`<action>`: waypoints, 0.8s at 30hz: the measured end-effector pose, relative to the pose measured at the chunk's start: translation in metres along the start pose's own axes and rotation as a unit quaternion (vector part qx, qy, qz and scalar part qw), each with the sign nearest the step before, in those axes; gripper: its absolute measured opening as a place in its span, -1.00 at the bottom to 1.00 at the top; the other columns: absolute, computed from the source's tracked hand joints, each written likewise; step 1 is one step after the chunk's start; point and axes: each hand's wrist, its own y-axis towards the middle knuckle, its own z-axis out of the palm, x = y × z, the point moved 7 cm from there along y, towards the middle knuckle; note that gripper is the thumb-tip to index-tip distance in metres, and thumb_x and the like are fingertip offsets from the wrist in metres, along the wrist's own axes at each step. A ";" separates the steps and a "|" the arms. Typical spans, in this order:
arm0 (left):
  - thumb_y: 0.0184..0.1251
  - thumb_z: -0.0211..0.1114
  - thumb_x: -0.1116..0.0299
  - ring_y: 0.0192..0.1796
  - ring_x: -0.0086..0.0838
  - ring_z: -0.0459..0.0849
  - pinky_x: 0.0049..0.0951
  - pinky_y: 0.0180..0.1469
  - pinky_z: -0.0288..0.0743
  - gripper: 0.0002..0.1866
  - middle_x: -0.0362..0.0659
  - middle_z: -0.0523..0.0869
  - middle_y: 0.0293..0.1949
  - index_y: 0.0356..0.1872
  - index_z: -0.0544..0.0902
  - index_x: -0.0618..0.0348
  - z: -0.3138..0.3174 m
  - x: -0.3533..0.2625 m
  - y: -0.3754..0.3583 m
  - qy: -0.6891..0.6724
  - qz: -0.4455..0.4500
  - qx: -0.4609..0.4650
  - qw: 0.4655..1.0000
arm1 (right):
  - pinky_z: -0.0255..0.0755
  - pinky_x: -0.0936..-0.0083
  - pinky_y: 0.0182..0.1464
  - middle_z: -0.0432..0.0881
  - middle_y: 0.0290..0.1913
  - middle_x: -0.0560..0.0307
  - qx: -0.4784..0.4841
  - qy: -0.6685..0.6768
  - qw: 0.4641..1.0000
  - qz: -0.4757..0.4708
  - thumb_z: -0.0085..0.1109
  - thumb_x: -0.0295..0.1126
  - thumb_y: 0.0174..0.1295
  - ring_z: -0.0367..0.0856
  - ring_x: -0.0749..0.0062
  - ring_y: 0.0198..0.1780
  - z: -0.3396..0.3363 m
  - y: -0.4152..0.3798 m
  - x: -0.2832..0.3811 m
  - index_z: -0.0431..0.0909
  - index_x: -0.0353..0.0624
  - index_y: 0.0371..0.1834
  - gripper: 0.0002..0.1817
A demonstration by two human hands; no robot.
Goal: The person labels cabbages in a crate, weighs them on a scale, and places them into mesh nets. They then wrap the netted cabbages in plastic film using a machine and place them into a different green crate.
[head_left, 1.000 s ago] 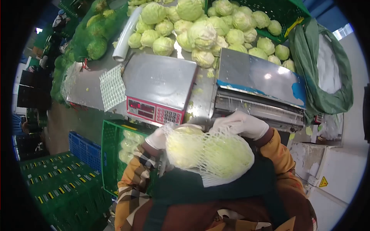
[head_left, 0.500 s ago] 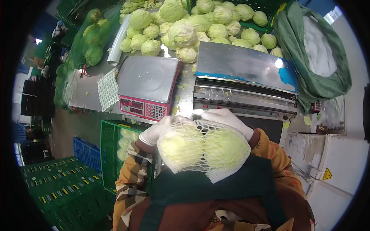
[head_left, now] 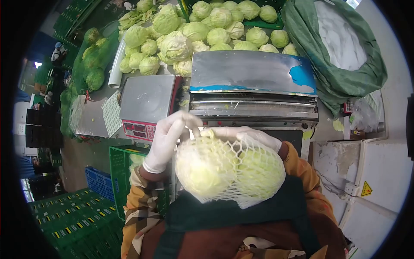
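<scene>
Two pale green cabbages in white foam netting hang before my apron, side by side. My right hand, white-gloved, holds the netting along the top of the right cabbage. My left hand, also gloved, is raised at the upper left of the left cabbage, its fingers bent and pressed together near the top of the netting. What those fingertips pinch is too small to make out. Just beyond my hands stand a scale with a red front and a metal wrapping machine with blue patches.
Loose cabbages are piled at the back of the table. A plastic roll and green net sacks lie to the left. Green crates stand at lower left, a green bag at upper right. A distant person is visible.
My left hand has lifted off the left cabbage's side, its fingers now bent above the netting. The cabbages have shifted slightly and the camera view has turned.
</scene>
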 end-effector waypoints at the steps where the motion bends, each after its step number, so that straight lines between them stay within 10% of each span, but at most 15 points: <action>1: 0.49 0.07 0.15 -0.27 -0.63 0.62 -0.68 -0.28 0.44 -0.63 -0.17 0.68 -0.22 -0.09 0.59 0.32 0.002 0.006 -0.002 -0.079 -0.023 0.049 0.995 | 0.17 0.46 0.41 0.30 0.43 0.03 -0.031 0.025 0.999 0.024 -0.06 -0.12 0.47 0.31 0.42 0.39 -0.004 -0.005 -0.005 0.13 -0.37 0.47 -0.34; 8: 0.07 0.27 0.64 -0.07 -0.55 0.62 -0.52 -0.01 0.51 -0.65 -0.18 0.60 -0.03 -0.05 0.54 0.31 0.022 0.019 -0.027 -0.193 -0.030 0.030 0.980 | 0.27 0.50 0.34 0.43 0.34 0.04 -0.136 -0.022 0.987 0.078 -0.06 -0.33 0.46 0.43 0.45 0.29 -0.006 -0.034 0.014 0.16 -0.36 0.46 -0.44; 13: 0.40 0.26 0.30 -0.08 -0.61 0.56 -0.54 -0.01 0.41 -0.84 -0.25 0.60 -0.15 -0.21 0.51 0.15 0.036 0.043 -0.025 -0.245 -0.051 -0.001 0.968 | 0.28 0.51 0.33 0.44 0.33 0.04 -0.125 0.007 0.989 0.077 -0.04 -0.35 0.45 0.45 0.45 0.27 -0.008 -0.045 0.010 0.20 -0.36 0.44 -0.45; 24: 0.48 0.17 0.34 -0.31 -0.75 0.48 -0.68 -0.25 0.40 -0.91 -0.37 0.52 -0.33 -0.21 0.50 0.10 0.068 0.056 0.018 -0.324 -0.062 -0.082 0.941 | 0.30 0.53 0.31 0.47 0.30 0.04 -0.087 0.083 0.992 0.048 -0.02 -0.39 0.42 0.48 0.45 0.23 -0.026 -0.040 -0.001 0.27 -0.36 0.40 -0.49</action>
